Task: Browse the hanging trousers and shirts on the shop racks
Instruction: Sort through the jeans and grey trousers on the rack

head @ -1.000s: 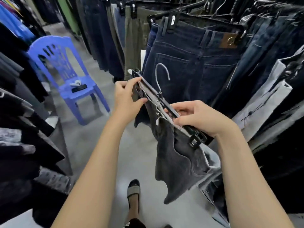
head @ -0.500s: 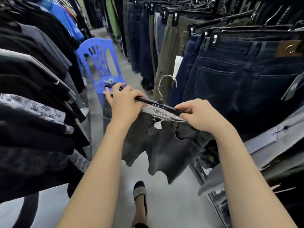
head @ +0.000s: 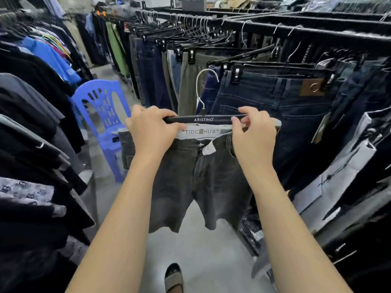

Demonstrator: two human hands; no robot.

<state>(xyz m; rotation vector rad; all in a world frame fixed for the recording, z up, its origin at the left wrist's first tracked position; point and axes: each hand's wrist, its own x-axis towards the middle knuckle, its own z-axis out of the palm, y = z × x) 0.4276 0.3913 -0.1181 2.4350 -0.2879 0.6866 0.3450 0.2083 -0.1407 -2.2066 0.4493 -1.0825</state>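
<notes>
Both hands, left hand (head: pixel 151 129) and right hand (head: pixel 252 132), clamped on black clip hanger (head: pixel 206 119) holding grey denim shorts (head: pixel 196 178) off the rack, beside dark-blue hanging jeans (head: pixel 273 96). Mid-browse; remaining rack garments and shirts unchecked.

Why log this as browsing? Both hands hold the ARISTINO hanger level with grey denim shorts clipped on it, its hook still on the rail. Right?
Not quite. The head view shows the hook free in the air, off the rail. The rest stands: left hand and right hand hold the ARISTINO hanger level, with the grey denim shorts clipped on it.
</notes>
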